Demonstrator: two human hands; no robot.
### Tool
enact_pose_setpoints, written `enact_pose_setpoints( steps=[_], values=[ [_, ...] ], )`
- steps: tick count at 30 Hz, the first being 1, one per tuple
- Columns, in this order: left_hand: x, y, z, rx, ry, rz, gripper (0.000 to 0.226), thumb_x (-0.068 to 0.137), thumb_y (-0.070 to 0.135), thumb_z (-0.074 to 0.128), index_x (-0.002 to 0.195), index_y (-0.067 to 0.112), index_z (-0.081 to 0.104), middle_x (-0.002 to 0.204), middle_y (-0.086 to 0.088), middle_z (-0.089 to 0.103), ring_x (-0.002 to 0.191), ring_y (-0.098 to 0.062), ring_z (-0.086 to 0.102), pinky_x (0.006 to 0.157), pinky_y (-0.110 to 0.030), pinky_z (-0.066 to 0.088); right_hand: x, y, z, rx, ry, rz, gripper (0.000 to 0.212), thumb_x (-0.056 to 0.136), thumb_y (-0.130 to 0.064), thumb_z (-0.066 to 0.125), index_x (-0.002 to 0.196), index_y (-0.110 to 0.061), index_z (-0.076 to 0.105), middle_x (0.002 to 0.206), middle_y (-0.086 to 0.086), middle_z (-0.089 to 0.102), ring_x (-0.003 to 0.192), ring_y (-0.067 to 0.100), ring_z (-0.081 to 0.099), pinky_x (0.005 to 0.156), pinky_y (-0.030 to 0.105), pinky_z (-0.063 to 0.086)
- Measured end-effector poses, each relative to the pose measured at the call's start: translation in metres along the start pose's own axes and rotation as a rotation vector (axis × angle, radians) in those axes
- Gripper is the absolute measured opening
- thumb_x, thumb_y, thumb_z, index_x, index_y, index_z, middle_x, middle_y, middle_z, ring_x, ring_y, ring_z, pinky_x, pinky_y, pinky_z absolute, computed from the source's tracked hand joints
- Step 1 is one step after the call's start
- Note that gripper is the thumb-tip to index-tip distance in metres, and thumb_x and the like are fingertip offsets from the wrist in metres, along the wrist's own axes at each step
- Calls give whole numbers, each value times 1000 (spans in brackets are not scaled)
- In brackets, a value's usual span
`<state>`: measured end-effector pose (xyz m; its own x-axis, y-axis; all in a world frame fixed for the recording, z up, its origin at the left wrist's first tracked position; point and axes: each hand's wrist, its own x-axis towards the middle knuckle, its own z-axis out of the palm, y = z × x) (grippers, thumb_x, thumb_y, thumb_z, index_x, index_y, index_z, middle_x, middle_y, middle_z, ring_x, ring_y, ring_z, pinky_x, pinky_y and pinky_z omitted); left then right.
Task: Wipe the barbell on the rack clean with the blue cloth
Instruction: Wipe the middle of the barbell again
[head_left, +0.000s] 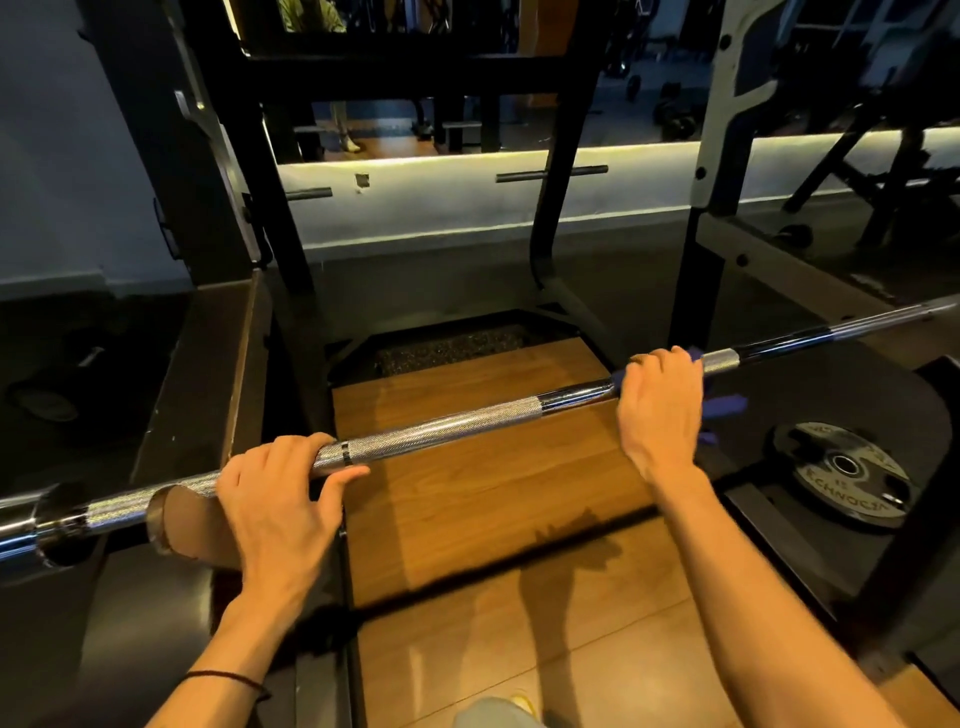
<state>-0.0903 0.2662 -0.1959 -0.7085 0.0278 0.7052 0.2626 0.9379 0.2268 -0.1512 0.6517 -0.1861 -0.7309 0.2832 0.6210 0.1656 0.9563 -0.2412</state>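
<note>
The barbell (447, 428) runs lower left to upper right across the frame; the left hand (275, 499) grips bare knurling, while the right hand (657, 402) clasps the blue cloth (724, 405), apparently wrapped round the shaft, nearer the unwiped upper-right stretch.

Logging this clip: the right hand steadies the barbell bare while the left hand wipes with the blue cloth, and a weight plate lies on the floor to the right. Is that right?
Not quite: the hands are swapped. In the head view the right hand wraps the blue cloth round the barbell, and the bare left hand steadies it. The weight plate does lie to the right.
</note>
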Motion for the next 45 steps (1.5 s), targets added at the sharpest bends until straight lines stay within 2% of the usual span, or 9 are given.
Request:
enact_pose_setpoints(
  steps=[10, 13, 16, 21, 27, 34, 38, 42, 45],
  values=[
    [16, -2, -10, 148, -186, 56, 49, 93, 59, 42, 97, 15, 63, 77, -2, 55, 68, -23, 50, 66, -37, 34, -98, -206, -11, 292, -165, -373, 32, 105, -34, 36, 108, -17, 63, 102, 1, 61, 101, 23, 53, 111, 44, 35],
    [28, -7, -11, 194, -267, 69, 56, 92, 63, 34, 89, 16, 64, 69, -2, 57, 60, -26, 53, 56, -36, 36, -80, -177, -5, 322, -144, -478, 28, 103, -34, 44, 103, -14, 63, 93, 5, 56, 89, 28, 50, 94, 43, 40],
    [36, -8, -12, 195, -308, 26, 60, 92, 70, 28, 83, 21, 61, 60, 5, 52, 53, -18, 51, 51, -32, 37, -47, -114, 4, 218, -86, -360, 32, 104, -34, 42, 88, -14, 61, 85, 8, 54, 83, 34, 49, 79, 48, 38],
    [41, -6, -12, 181, -323, -30, 65, 89, 74, 22, 81, 23, 62, 57, 8, 53, 53, -17, 54, 54, -30, 40, -9, -8, 7, 86, -90, -111, 46, 107, -36, 27, 107, -12, 65, 110, 8, 59, 115, 33, 52, 107, 51, 36],
    [36, 9, -13, 205, -230, -136, 66, 100, 59, 18, 60, 20, 52, 51, 3, 45, 49, -19, 45, 57, -33, 33, -38, -74, 14, 140, -34, 12, 35, 105, -25, 36, 107, -7, 66, 113, 14, 61, 124, 39, 49, 116, 58, 25],
    [2, 12, -15, 125, -182, -75, 33, 102, 34, 36, 107, 13, 61, 92, -3, 59, 82, -21, 50, 81, -39, 37, -109, -234, -18, 295, -206, -329, 32, 105, -33, 33, 93, -21, 61, 93, -1, 60, 95, 22, 53, 110, 45, 34],
    [4, 8, -22, 149, -250, -21, 33, 102, 29, 35, 113, 11, 61, 99, -4, 62, 89, -22, 53, 89, -39, 40, -99, -229, -18, 321, -200, -498, 32, 106, -31, 36, 86, -21, 59, 83, -2, 56, 80, 20, 50, 85, 41, 43],
    [2, 11, -27, 133, -258, -38, 38, 101, 32, 35, 123, 12, 59, 109, -3, 61, 99, -20, 53, 101, -39, 38, -70, -172, -19, 269, -119, -386, 33, 104, -27, 38, 75, -23, 52, 74, -3, 47, 75, 25, 49, 79, 43, 37],
    [2, 9, -28, 136, -315, -44, 41, 97, 29, 45, 133, 11, 53, 120, -4, 58, 112, -21, 51, 113, -42, 33, -68, -159, -20, 195, -156, -176, 35, 103, -30, 30, 80, -24, 56, 81, -5, 55, 87, 21, 55, 101, 44, 38]
  ],
)
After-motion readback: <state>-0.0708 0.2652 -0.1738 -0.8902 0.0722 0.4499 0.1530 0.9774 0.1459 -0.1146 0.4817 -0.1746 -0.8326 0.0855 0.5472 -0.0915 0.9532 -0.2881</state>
